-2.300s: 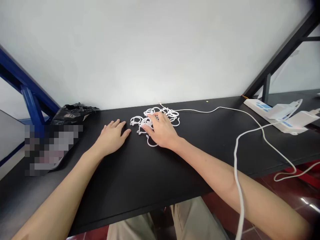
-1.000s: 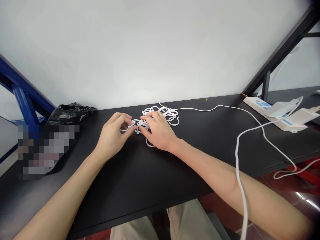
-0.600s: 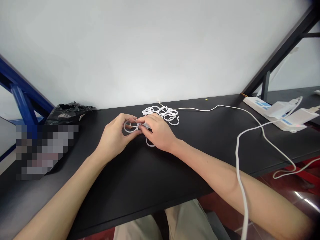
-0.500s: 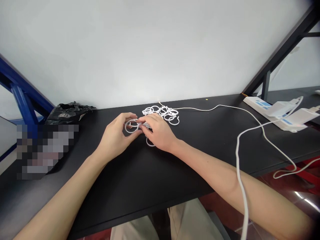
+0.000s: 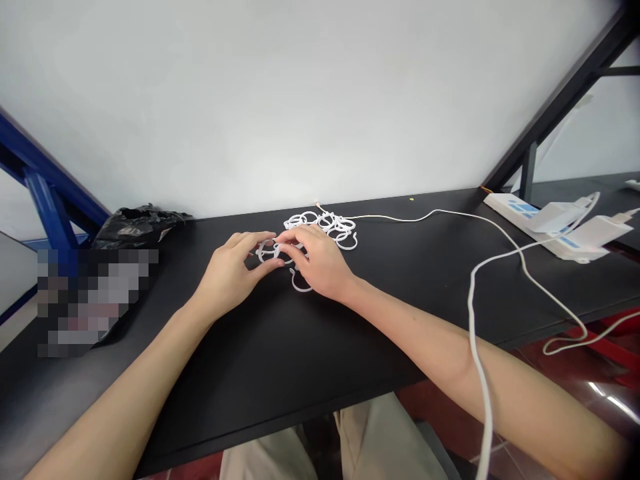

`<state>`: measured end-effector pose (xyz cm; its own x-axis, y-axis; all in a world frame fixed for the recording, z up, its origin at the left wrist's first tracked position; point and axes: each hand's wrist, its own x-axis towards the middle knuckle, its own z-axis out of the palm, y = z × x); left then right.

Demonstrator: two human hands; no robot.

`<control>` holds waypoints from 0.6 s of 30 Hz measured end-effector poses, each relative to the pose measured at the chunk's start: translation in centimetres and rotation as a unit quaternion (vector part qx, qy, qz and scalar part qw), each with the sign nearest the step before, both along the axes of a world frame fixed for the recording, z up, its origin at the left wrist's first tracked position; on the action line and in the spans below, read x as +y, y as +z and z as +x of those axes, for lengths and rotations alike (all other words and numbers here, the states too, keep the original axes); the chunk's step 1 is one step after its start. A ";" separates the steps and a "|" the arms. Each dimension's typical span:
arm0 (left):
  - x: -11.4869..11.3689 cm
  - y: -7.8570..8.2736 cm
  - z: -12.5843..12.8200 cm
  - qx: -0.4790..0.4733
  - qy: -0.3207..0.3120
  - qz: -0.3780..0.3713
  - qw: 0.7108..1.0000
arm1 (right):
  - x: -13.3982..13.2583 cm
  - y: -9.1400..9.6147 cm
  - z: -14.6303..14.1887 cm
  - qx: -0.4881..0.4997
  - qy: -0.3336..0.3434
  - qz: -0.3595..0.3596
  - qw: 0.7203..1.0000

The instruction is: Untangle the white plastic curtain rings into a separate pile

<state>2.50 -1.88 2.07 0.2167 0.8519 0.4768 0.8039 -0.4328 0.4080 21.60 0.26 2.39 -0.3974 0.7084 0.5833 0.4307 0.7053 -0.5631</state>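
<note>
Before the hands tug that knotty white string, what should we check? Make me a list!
1. The tangled white cord rests on the black tabletop: ok.
2. The left hand pinches one loop with its fingers: ok.
3. The right hand rests on the tangle; firm hold: cannot tell.
4. Loops lie separate: not ok, they overlap in a heap.
5. The thick white cable is clear of the arms: not ok, it drapes over the right forearm.
6. The white power strip sits apart from the tangle: ok.
</note>
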 end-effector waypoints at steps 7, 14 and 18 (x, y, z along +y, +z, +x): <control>0.0 -0.1 0.1 0.009 -0.013 0.019 1.000 | 0.4 0.6 0.4 -0.009 0.022 -0.010 1.000; 0.0 0.1 0.3 0.024 -0.032 0.048 0.998 | 0.6 0.8 0.8 -0.012 0.019 -0.015 1.000; -0.1 0.0 0.2 0.036 -0.039 0.054 0.997 | 0.5 0.9 0.9 -0.007 0.022 -0.027 0.999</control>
<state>2.72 -2.01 2.09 0.3174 0.7752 0.5462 0.7915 -0.5338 0.2976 22.46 0.79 3.26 -0.4370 0.7199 0.5393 0.4079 0.6929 -0.5946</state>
